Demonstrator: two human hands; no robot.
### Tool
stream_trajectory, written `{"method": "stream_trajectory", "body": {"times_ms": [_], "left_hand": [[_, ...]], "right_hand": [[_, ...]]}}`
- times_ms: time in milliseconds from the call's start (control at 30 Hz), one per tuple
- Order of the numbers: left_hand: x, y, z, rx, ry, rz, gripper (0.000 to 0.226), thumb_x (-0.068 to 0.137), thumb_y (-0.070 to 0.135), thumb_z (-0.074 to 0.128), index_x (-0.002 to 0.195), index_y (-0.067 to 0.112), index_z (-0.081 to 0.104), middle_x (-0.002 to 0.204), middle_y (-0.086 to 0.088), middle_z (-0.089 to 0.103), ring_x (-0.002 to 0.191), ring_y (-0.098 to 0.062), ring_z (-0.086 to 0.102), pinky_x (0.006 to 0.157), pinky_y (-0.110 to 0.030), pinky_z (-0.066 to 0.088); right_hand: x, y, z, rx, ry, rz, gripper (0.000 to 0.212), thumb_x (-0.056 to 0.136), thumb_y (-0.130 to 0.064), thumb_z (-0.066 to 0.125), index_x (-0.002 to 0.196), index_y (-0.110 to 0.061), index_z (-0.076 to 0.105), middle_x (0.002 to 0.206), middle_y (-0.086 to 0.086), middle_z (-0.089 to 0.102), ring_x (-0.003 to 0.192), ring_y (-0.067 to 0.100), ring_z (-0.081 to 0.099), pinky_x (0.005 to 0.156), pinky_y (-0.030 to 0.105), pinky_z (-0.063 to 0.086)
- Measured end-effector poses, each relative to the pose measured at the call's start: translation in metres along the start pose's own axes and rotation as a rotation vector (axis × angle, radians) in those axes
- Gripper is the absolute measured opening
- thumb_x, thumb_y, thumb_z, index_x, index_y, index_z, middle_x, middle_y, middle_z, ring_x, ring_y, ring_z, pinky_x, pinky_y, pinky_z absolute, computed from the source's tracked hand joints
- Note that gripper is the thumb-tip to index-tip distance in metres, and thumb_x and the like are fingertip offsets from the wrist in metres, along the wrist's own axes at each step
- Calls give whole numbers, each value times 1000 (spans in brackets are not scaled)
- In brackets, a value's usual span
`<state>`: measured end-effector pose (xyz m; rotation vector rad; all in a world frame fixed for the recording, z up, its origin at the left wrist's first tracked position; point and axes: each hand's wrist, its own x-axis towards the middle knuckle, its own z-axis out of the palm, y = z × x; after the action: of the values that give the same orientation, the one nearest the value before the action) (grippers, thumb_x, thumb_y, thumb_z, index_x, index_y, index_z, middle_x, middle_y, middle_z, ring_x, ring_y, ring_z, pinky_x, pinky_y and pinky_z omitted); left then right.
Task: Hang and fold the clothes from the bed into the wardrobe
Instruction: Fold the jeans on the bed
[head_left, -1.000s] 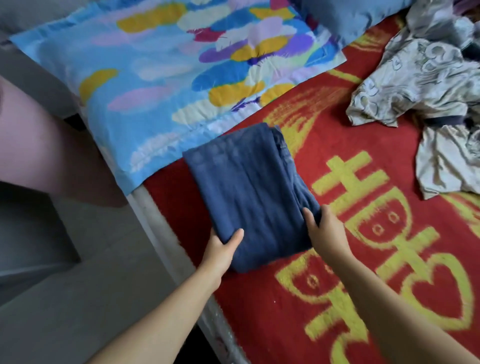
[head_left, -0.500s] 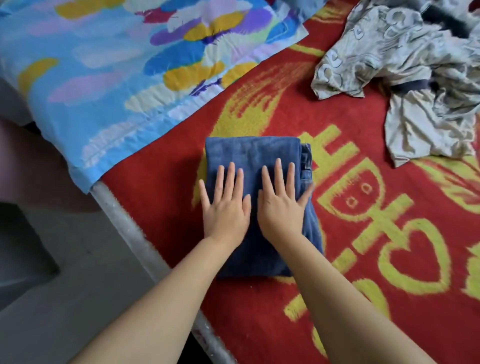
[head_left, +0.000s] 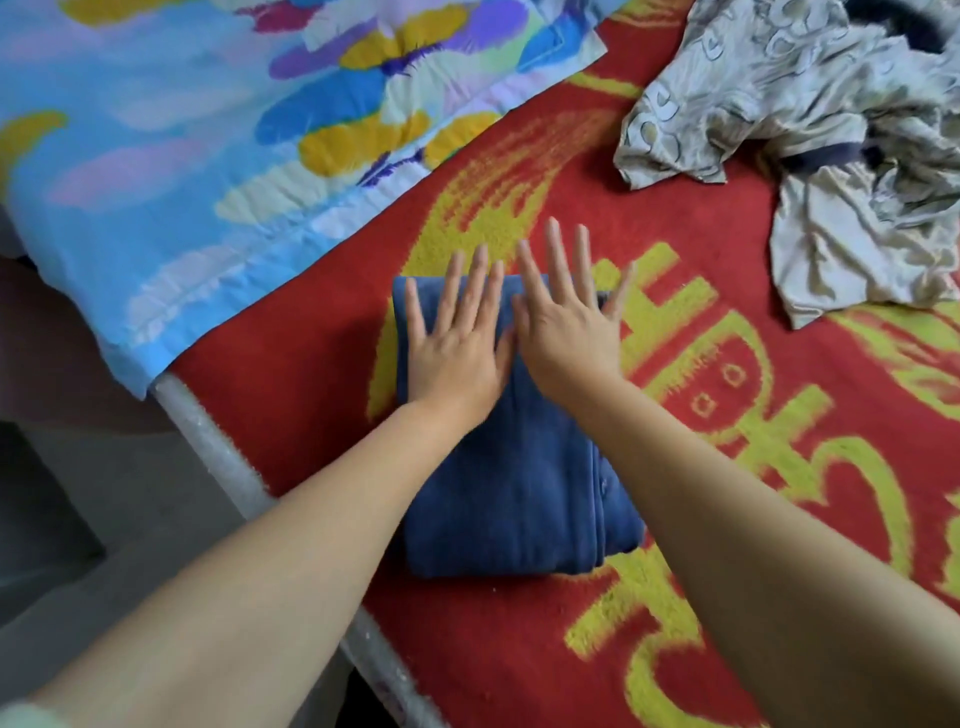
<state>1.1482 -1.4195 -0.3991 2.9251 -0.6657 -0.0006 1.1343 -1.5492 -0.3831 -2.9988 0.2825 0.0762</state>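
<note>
My left hand (head_left: 457, 343) and right hand (head_left: 566, 327) lie flat, fingers straight and spread, side by side on the far end of the folded blue garment (head_left: 509, 488). It sits on the red-and-yellow blanket (head_left: 675, 597) near the bed's edge. Crumpled patterned clothes (head_left: 810, 130) lie far right; a feather-print pillow (head_left: 182, 130) far left. Blanket characters unreadable.

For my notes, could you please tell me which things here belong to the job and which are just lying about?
Job: folded blue garment under left hand and right hand; crumpled patterned clothes.
Lying about: colourful pillow; red blanket.
</note>
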Motion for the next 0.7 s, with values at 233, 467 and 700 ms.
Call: {"method": "stream_trajectory", "body": {"times_ms": [233,467,700], "left_hand": [[8,-39,50,-37,-259,-246,68,98,53,17,153,18,-4,161,3,-8,147,-16,-11,113,-60,-6],[-104,-4,1,-24,-110,200,74,87,50,37,145,3,35,155,-15,24,144,-26,24,110,-66,18],[-172,6,14,47,-334,168,125,41,39,91,147,15,29,152,-17,31,141,-29,31,104,-68,29]], "right_hand": [[-3,56,46,91,-293,166,55,102,-46,10,153,-32,-3,161,-11,-9,147,15,-15,111,62,-11],[-119,22,0,37,-53,-293,56,89,-32,40,142,-16,46,151,9,38,144,28,27,107,69,23],[-191,18,26,-169,-229,-247,68,75,-17,44,143,-25,38,148,7,42,136,33,39,90,76,35]]}}
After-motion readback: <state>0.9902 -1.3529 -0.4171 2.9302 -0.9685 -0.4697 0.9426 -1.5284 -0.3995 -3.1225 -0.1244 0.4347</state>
